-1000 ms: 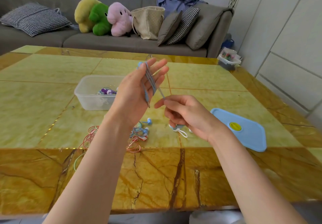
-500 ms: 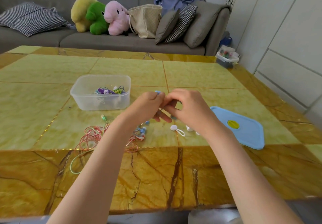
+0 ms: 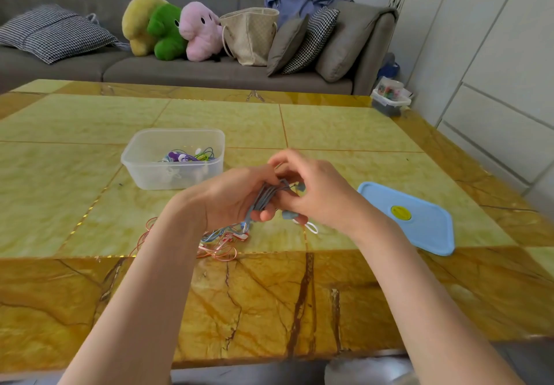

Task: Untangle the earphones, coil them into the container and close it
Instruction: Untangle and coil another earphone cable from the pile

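My left hand (image 3: 230, 197) grips a coiled bundle of grey-blue earphone cable (image 3: 265, 197) above the table. My right hand (image 3: 322, 194) meets it from the right and pinches the same cable near its earbuds. A clear plastic container (image 3: 174, 158) stands behind my left hand, open, with coiled purple, green and white earphones inside. Its blue lid (image 3: 419, 220) lies flat to the right of my hands. Under my left wrist a tangle of orange, red and blue earphones (image 3: 218, 243) lies on the table. A white earbud with a loop (image 3: 311, 228) lies below my right hand.
The table (image 3: 269, 294) is yellow and amber stone with a near edge at the bottom of the view. Behind it stands a grey sofa (image 3: 209, 70) with cushions, plush toys and a bag. A small box (image 3: 389, 104) stands beyond the table's far right corner.
My left hand, raised with the cable wound round straight fingers a second ago, has come down and curled round the bundle. My right hand has closed in against it.
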A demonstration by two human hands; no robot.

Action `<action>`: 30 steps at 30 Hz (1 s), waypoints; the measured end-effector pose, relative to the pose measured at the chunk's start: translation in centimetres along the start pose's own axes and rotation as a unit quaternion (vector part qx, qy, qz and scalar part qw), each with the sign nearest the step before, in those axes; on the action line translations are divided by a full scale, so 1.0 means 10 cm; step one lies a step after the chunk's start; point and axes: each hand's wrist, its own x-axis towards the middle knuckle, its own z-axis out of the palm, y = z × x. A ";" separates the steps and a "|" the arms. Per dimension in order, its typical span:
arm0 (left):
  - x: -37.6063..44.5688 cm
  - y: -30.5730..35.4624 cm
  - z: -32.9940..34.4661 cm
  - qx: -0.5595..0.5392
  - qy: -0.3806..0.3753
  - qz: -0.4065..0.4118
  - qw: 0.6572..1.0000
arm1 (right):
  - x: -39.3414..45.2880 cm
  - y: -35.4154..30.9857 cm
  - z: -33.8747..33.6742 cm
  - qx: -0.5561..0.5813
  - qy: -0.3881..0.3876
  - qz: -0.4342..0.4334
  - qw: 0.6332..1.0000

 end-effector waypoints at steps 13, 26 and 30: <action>0.02 -0.09 -0.02 0.074 0.063 -0.029 0.995 | -0.02 -0.01 0.14 -0.255 -0.018 -0.069 0.964; -0.07 -0.04 -0.04 0.023 -0.097 0.005 0.995 | -0.10 0.14 -0.14 0.200 -0.069 0.110 0.971; -0.06 -0.04 -0.05 0.024 -0.093 0.010 0.995 | -0.12 0.12 -0.19 0.212 -0.083 0.112 0.967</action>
